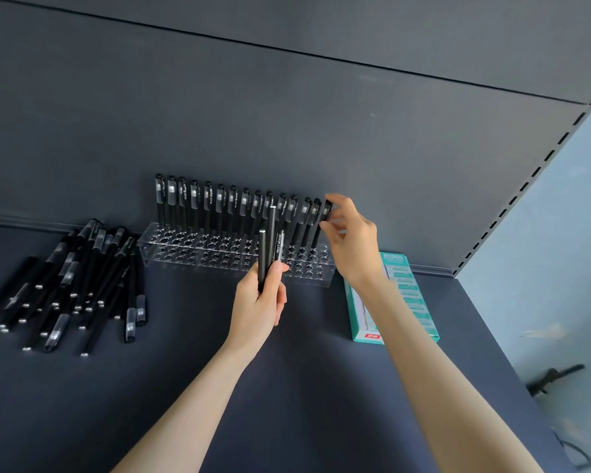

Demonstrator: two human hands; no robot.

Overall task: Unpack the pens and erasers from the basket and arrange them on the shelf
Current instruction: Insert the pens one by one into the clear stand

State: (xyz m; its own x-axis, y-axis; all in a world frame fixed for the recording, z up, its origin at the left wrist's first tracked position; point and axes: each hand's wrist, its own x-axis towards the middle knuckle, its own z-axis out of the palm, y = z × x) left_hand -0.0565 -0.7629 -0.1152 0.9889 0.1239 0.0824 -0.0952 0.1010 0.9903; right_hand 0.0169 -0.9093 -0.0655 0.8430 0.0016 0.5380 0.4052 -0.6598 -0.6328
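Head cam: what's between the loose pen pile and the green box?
The clear pen rack, its back row lined with black pens, with the left hand holding spare pens in front of it. Head view.

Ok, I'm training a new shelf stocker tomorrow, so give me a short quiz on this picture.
1. True or false: the right hand pinches the end pen in the back row of the clear rack.
2. The loose pens lie: A) left of the rack, B) right of it, C) in its front row.
3. What does the left hand grip?
Key: 1 true; 2 A; 3 a few black pens.
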